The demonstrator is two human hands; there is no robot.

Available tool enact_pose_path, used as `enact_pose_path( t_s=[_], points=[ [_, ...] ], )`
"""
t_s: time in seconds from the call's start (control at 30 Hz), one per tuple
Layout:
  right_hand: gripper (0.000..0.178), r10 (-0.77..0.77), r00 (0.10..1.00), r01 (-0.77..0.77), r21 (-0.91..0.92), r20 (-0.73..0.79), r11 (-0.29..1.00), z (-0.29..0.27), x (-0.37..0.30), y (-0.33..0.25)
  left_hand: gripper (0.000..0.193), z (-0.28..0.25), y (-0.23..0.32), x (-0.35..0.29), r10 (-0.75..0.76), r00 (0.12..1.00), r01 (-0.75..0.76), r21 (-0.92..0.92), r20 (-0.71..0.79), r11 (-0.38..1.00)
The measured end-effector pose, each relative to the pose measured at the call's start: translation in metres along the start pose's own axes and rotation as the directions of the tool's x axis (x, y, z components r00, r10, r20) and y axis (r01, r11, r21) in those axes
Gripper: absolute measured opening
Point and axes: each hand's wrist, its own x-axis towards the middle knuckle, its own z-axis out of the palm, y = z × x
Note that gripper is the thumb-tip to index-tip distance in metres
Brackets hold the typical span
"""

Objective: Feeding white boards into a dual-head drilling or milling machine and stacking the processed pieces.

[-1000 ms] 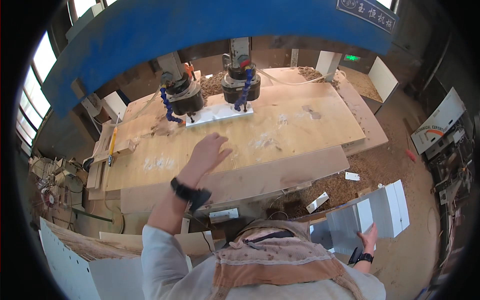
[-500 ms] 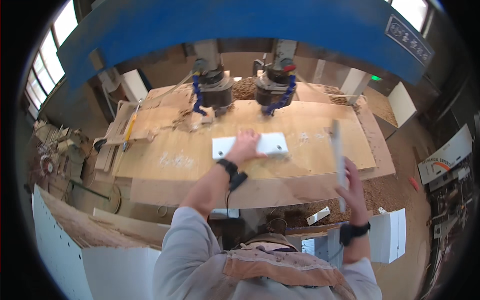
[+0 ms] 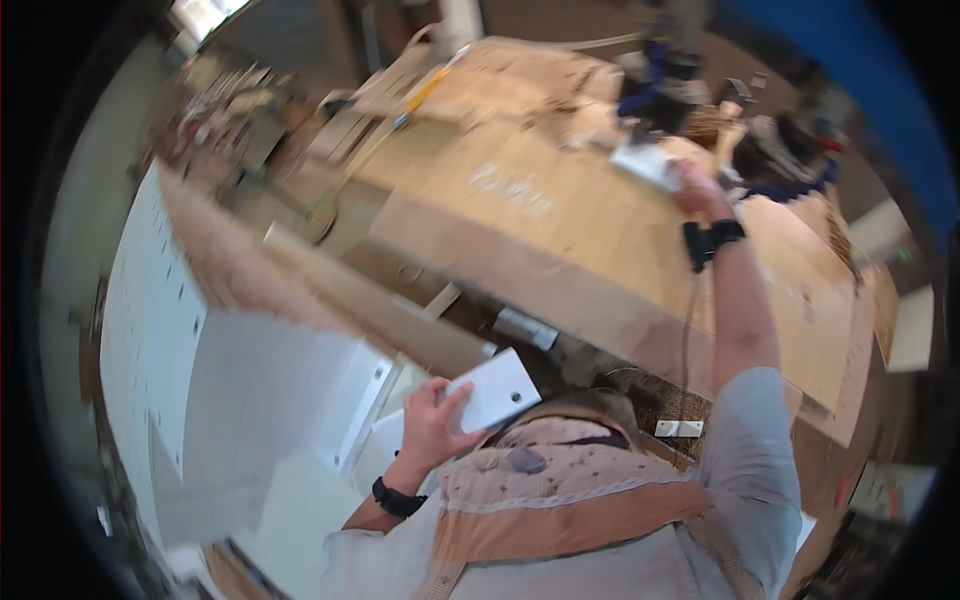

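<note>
Sawdust-strewn wooden surface carries a white panel piece gripped by right-hand fingers, while left-hand fingers clasp another stiff, probably light white panel by its edge.

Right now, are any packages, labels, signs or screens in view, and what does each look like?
None can be made out; the picture is motion-blurred.
Small white rectangular board with a hole: held in the left hand, near the chest.
Small white rectangular piece: under the right hand, on the wooden bench.

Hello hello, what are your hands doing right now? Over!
Left hand grips a small white panel near the chest. Right hand reaches out onto another white piece on the wooden workbench. Nothing blocking either.
</note>
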Motion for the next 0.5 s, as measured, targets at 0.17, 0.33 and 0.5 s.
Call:
enact_pose_path(
  t_s=[0.17,0.33,0.5],
  points=[
    [0.069,0.079,0.997,-0.079,0.095,0.011,0.992,-0.010,0.006,0.008,0.072,-0.024,-0.053,-0.068,-0.392,0.896,0.425,0.151,-0.207,0.892],
    [0.067,-0.150,0.965,0.197,0.219,-0.213,0.956,0.006,-0.029,-0.042,0.061,-0.017,-0.117,-0.096,-0.373,0.828,0.516,0.311,-0.418,0.798],
    [0.047,-0.067,0.920,0.225,0.383,-0.385,0.896,-0.043,-0.204,-0.083,0.055,-0.011,-0.126,-0.085,-0.448,0.778,0.582,0.235,-0.441,0.779]
  ],
)
